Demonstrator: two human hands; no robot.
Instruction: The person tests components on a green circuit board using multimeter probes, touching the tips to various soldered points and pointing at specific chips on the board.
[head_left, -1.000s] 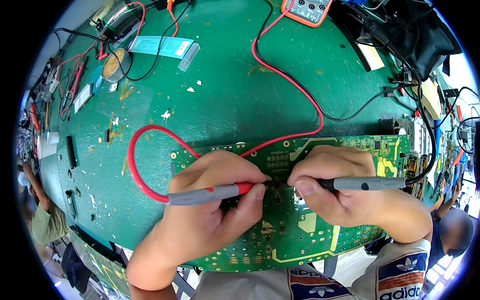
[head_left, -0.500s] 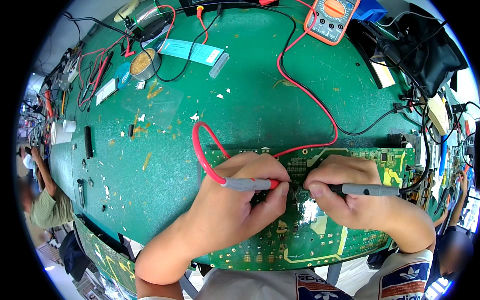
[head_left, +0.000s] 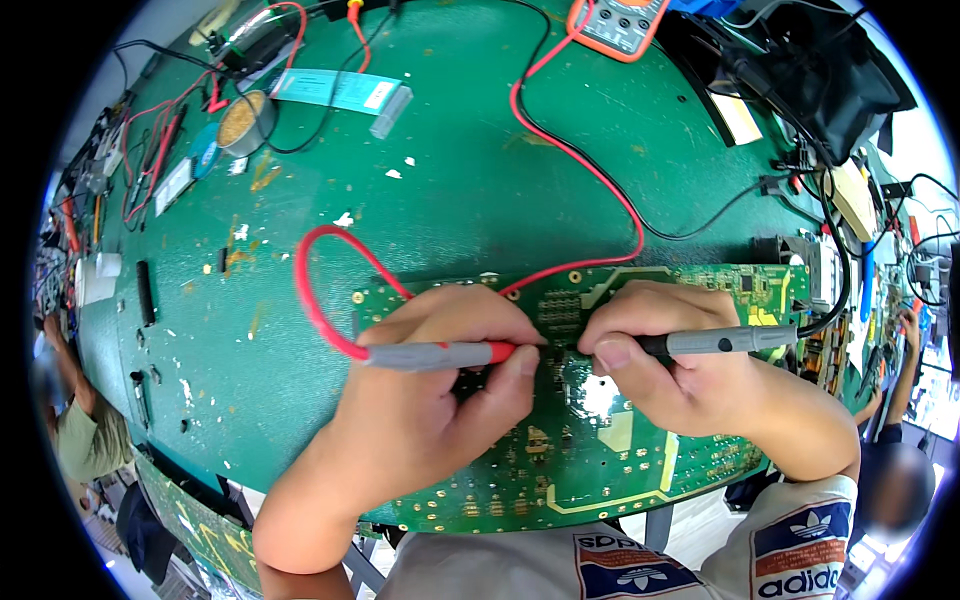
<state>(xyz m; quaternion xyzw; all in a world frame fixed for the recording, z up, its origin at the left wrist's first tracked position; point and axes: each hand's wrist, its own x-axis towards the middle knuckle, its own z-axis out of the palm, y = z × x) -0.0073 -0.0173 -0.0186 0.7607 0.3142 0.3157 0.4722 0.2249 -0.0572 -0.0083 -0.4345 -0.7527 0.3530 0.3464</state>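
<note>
My left hand [head_left: 440, 380] is closed around a grey-and-red test probe [head_left: 420, 354] with a looping red lead. My right hand [head_left: 660, 370] pinches a grey-and-black probe [head_left: 725, 340] on a black cable. Both sets of fingertips are close together over the middle of a large green circuit board [head_left: 620, 430]; the probe tips are too small or hidden to tell whether they touch it. A glare spot shines on the board between my hands. The orange multimeter [head_left: 612, 25] lies at the far edge, with red and black leads running toward the board.
The green mat [head_left: 470, 160] holds a tin of yellowish material [head_left: 240, 125], a light-blue strip [head_left: 330, 90] and tangled cables. A black bag [head_left: 840, 80] and electronics [head_left: 820, 280] are at the right. Co-workers [head_left: 80, 420] [head_left: 890, 480] are at both sides. Another board [head_left: 195, 520] is at lower left.
Over the last second the view shifted and swung back. Both hands keep their probes near the board's middle, with small shifts, and the red lead's loop has changed shape slightly.
</note>
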